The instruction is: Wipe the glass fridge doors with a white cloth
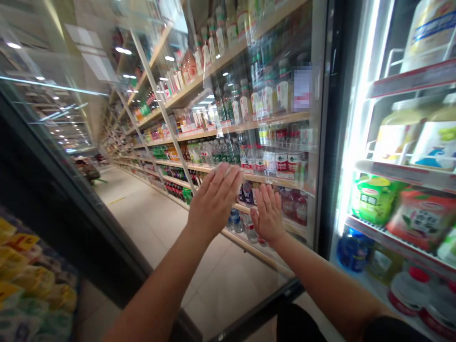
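A glass cooler door [249, 266] stands swung open before me, with bottles on shelves seen through or mirrored in its pane. My left hand [213, 197] lies flat against the glass, fingers stretched and close together. At its fingertips shows the edge of a thin white cloth [239, 175], mostly hidden under the fingers. A little lower and to the right, my right hand [269, 213] is at the pane too, open, with its fingers slightly spread and nothing visible in it.
On the right, lit cooler shelves [420, 175] hold bottles and a green pack [375, 199]. The dark door frame [326, 142] runs upright beside them. Yellow packs [21, 270] are piled at lower left. A blurred paper notice [302, 88] is on the glass.
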A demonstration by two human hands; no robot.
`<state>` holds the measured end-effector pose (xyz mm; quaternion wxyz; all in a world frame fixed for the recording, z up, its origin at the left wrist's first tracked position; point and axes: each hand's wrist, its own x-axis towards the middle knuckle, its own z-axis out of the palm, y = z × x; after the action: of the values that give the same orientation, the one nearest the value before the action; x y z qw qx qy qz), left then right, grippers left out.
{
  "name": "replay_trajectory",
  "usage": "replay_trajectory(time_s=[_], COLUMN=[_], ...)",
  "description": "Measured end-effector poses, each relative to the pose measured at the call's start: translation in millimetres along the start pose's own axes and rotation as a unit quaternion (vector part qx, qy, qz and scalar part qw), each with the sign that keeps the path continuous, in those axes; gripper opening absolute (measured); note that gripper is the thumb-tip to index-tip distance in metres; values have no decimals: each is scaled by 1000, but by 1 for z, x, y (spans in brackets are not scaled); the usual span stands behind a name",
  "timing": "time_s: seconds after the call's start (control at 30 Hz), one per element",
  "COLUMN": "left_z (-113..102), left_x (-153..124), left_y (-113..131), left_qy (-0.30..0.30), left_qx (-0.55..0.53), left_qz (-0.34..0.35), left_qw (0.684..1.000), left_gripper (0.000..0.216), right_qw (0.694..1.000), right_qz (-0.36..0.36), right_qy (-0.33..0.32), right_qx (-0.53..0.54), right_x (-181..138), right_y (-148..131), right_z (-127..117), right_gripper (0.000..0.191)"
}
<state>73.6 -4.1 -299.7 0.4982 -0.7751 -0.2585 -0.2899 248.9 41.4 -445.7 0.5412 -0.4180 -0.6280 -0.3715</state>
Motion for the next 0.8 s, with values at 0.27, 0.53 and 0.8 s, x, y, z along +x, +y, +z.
replay_trajectory(time_s=[0.27, 0.53, 0.8], left_z=[-30, -33, -21], left_x=[-3, -35, -101], left_y=[-40, -36, 2], left_qy=[86, 33, 16], left_qx=[37, 59, 57], left_qz=[-189, -97, -64], left_qw=[977, 993, 996], left_gripper=[63, 63, 70], right_qw=[1000, 1000, 1000], right_qz=[-4, -4, -3], right_qy=[-5, 0, 6], right_qx=[6, 7, 11], right_x=[-2, -3, -3], right_y=[1, 2, 1], right_z=[0, 0, 0], right_gripper=[69, 68, 67])
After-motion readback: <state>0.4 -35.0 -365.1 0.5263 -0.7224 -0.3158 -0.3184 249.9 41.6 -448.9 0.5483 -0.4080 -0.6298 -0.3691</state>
